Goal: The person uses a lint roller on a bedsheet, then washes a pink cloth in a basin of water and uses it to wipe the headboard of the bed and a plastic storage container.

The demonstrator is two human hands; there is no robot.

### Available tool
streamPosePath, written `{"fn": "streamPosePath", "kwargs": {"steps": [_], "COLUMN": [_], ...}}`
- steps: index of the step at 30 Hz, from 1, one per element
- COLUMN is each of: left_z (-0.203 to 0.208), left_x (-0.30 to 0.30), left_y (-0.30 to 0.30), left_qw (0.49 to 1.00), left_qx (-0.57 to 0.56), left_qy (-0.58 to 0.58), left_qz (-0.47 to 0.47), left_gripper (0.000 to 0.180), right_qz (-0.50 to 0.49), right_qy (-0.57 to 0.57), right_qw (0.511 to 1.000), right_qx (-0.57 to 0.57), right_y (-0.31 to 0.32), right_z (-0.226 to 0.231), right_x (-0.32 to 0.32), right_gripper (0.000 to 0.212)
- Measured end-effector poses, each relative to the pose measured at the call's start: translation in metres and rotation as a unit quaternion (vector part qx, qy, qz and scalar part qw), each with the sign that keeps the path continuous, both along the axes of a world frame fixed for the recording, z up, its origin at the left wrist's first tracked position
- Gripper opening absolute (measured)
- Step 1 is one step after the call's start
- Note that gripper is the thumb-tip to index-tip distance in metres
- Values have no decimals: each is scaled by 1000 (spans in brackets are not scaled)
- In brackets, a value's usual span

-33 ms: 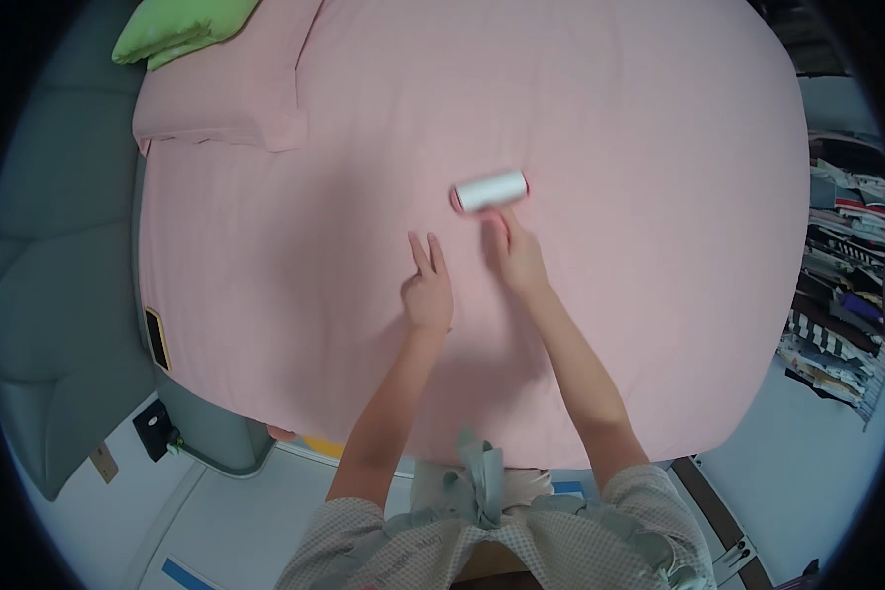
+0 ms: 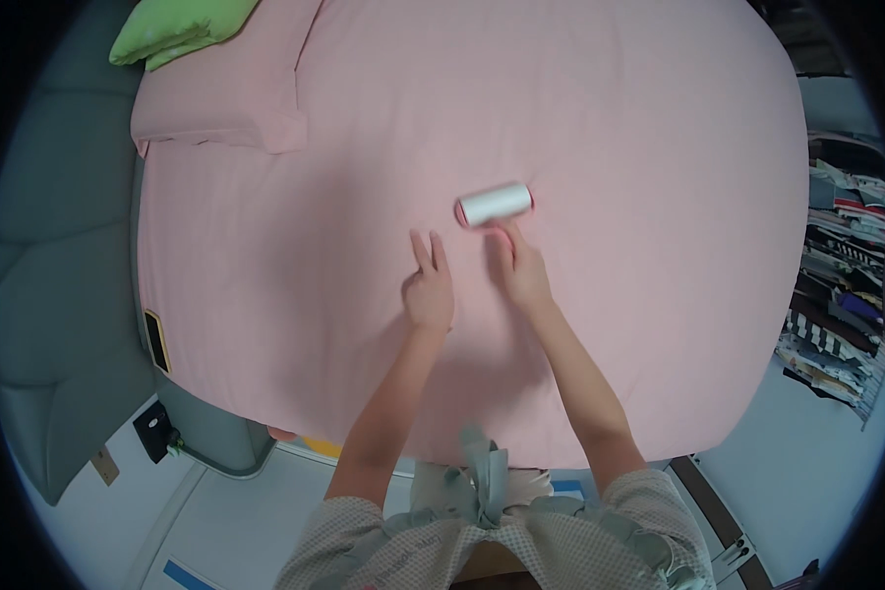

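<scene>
My right hand (image 2: 524, 277) is closed round the handle of a lint roller, mostly hidden in the grip. The lint roller (image 2: 496, 205) has a white sheet drum with pinkish-red ends and lies tilted against the pink bedsheet (image 2: 619, 256). Left of it, my left hand (image 2: 429, 293) rests on the same sheet with two fingers stretched out and spread. Its other fingers are curled under, and nothing shows in it.
A pink pillow (image 2: 216, 98) and a folded green cushion (image 2: 182, 28) lie at the far left. By the grey headboard (image 2: 64, 265) a dark phone-like slab (image 2: 156, 340) sits at the bed's edge. Clothes (image 2: 841, 295) hang at the right.
The lint roller and my right hand have moved a little toward me and slightly right. My left hand stays in nearly the same place.
</scene>
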State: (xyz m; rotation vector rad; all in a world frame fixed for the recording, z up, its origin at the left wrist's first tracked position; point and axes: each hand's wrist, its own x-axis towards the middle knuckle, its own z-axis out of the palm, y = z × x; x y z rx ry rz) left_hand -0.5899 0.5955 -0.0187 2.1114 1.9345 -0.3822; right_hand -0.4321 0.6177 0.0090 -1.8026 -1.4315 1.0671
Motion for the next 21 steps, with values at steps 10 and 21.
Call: {"fn": "streamPosePath", "kwargs": {"steps": [10,21], "left_z": [-19,-32], "left_x": [9,1], "left_y": [46,43], "left_qw": [998,996], "left_qx": [34,47], "left_qy": [15,50], "left_qz": [-54,-63], "left_gripper": [79,74], "right_qz": [-25,37], "right_qy": [-7,-35], "right_qw": [999,999], "right_qx": [19,-19], "right_y": [118,-37], "right_z": [12,17], "right_x": [-24,4], "right_gripper": [23,29]}}
